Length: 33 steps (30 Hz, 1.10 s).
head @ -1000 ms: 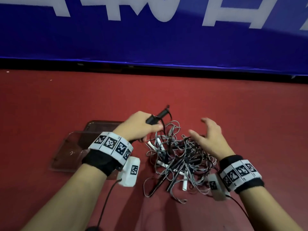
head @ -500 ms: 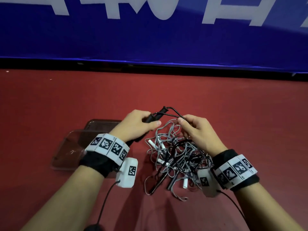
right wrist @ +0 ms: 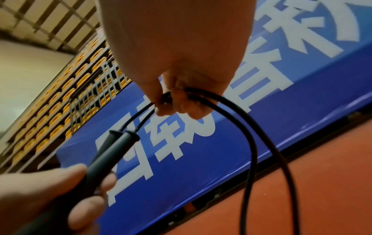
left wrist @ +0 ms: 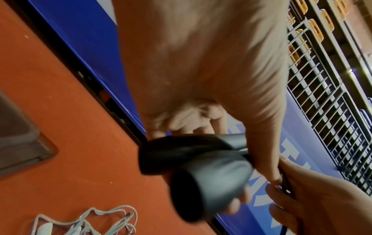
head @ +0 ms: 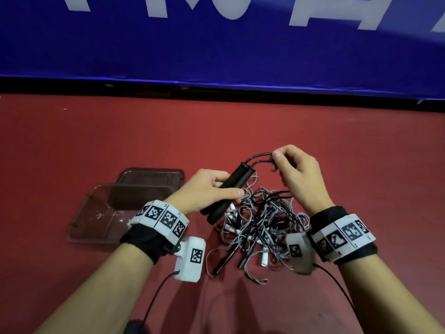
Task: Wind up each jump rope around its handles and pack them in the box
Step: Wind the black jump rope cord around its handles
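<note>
My left hand (head: 207, 191) grips two black jump-rope handles (head: 231, 189) held side by side, tips pointing up and to the right; their round ends (left wrist: 209, 187) fill the left wrist view. My right hand (head: 296, 172) pinches the two black cords (head: 258, 157) just beyond the handle tips, and in the right wrist view the black cords (right wrist: 251, 143) loop down from its fingers (right wrist: 175, 101). Below both hands a tangled pile of grey and black ropes (head: 262, 227) with white and black handles lies on the red floor.
A clear plastic box (head: 101, 213) and its lid (head: 149, 179) lie on the floor left of my left hand. A blue banner (head: 216, 44) runs along the far edge of the red floor. Cables trail from both wrist cameras.
My left hand has lifted the handles higher, so more of them shows. My right hand came in from the pile, took hold of the black cords and drew them up and to the right.
</note>
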Motion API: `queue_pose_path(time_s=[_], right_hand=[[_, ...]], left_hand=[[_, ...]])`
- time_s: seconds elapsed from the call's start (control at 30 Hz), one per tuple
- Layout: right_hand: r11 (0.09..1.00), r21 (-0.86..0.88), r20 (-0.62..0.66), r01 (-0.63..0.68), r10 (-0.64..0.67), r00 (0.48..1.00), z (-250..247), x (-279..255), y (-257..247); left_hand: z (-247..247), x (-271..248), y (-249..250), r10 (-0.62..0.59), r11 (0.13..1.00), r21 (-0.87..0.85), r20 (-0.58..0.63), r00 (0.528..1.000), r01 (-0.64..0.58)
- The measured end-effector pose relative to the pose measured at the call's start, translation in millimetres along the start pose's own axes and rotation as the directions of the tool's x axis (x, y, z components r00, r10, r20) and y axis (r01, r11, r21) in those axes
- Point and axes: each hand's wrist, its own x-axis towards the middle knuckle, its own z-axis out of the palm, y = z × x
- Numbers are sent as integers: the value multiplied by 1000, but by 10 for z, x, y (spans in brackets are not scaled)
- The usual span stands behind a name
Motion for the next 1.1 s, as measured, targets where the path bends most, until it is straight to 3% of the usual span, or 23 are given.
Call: queue_pose_path(time_s=[0.13, 0.23, 0.47, 0.63, 0.77, 0.9, 1.0, 1.1], right_hand=[[953, 257, 127, -158, 129, 983, 89, -2, 22], [915, 352, 148, -198, 154, 977, 213, -42, -3], [926, 368, 44, -83, 72, 996, 405, -119, -55], [894, 417, -38, -163, 196, 980, 342, -111, -120], [940, 341, -112, -16, 58, 992, 321, -169, -152], [935, 353, -158, 30, 28, 987, 371, -192, -145], [905, 425, -199, 2, 91, 976, 432, -179, -133], [813, 573, -85, -99, 180, 980, 480, -176, -196]], left_hand=[[56, -11, 57, 57, 985, -166, 31, 998, -51], [87, -5, 132, 59, 974, -223, 28, 998, -52], [226, 32, 229, 189, 960, -187, -123, 974, -210], [265, 58, 292, 212, 934, -232, -255, 943, -273], [286, -1, 292, 175, 894, -357, -280, 944, -271], [247, -49, 296, 130, 876, -441, -173, 976, -195], [228, -115, 299, 151, 837, -540, 71, 986, -89], [288, -160, 242, 165, 815, -580, 193, 967, -24]])
